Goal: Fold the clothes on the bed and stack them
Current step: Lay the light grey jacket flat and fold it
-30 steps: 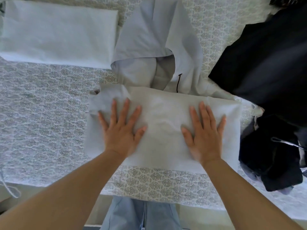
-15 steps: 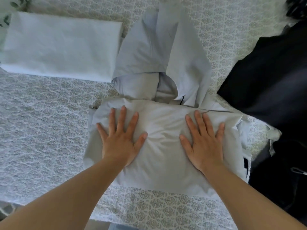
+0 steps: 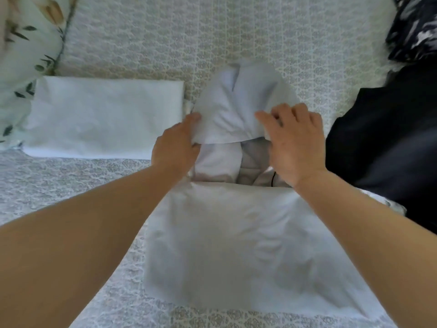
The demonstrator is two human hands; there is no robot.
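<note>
- Both hands have left the flat folded body of the white hoodie (image 3: pixel 236 245), where they pressed palms down a moment ago, and now reach forward to its hood (image 3: pixel 238 110).
- Left hand (image 3: pixel 176 147) pinches the hood's left edge, fingers closed under the fabric and thumb on top.
- Right hand (image 3: pixel 295 140) sits on the hood's right side with fingers curled into the cloth, gripping it.
- Below the wrists, the hoodie's folded body lies smooth and roughly rectangular on the bed (image 3: pixel 59 185); a thin dark drawstring (image 3: pixel 273 178) shows just beside the right wrist.
- Left of the left hand, close by, lies a folded white garment (image 3: pixel 104 119), a neat flat rectangle.
- Right of the right hand, a dark heap of clothes (image 3: pixel 383 143) lies rumpled, touching the hoodie's right edge.
- Further left, a pillow (image 3: pixel 28 43) with a leaf print.
- The bedcover has a pale, raised lace-like pattern.
</note>
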